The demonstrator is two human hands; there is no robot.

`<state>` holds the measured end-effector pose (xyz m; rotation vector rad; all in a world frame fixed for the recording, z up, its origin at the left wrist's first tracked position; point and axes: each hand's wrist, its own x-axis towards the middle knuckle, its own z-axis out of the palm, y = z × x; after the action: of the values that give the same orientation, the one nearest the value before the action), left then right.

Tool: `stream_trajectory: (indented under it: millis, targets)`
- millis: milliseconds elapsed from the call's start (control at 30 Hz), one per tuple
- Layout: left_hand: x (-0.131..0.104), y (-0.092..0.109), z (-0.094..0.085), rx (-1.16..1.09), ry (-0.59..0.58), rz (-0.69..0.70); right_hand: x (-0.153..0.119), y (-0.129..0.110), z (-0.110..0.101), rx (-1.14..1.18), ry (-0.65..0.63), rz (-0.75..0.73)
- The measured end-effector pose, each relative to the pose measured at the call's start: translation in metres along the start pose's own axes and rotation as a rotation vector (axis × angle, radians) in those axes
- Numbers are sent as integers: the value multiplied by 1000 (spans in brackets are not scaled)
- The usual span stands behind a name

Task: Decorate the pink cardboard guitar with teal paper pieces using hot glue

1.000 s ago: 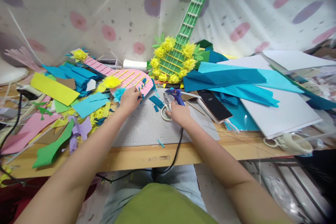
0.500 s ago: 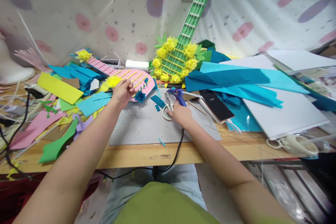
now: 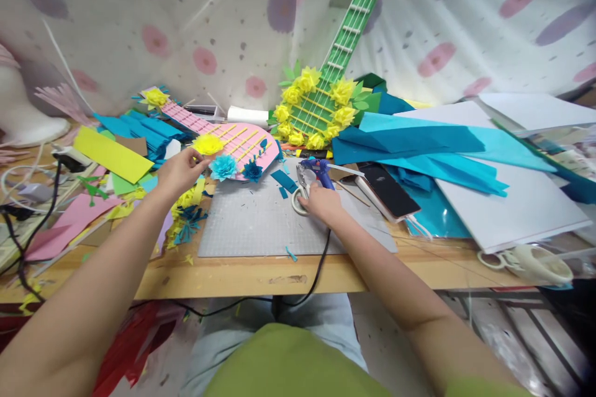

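The left hand (image 3: 180,169) has moved leftward from the pink paper guitar's lower edge since the earlier frame, uncovering its light blue flower (image 3: 224,167) and dark blue flower (image 3: 252,171). The pink paper guitar (image 3: 242,144) lies at the back left of the grey cutting mat (image 3: 251,223), its long axis slanting: the narrow neck points to the far left, the rounded body toward the near right. The left hand's fingers are bent just beside the yellow flower (image 3: 208,144); whether they pinch anything, I cannot tell. The right hand (image 3: 322,203) grips the white-handled scissors (image 3: 299,203), whose blades point away from the person, beside the blue glue gun (image 3: 321,169). Behind, a green paper guitar (image 3: 347,43) leans with its neck rising to the upper right.
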<state>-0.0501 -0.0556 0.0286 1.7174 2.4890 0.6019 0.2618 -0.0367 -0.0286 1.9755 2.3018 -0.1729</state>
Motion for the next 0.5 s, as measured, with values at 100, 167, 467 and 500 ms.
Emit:
stream_trajectory:
  millis: [100, 167, 467, 500]
  targets:
    - [-4, 2, 11, 41, -70, 55, -1, 0, 7, 9, 38, -1]
    - [-7, 8, 20, 80, -106, 103, -2, 1, 10, 19, 68, 4]
    - [-4, 18, 36, 58, -23, 193, -7, 3, 10, 70, 71, 16]
    - [-2, 17, 36, -14, -16, 174, -7, 3, 10, 72, 73, 13]
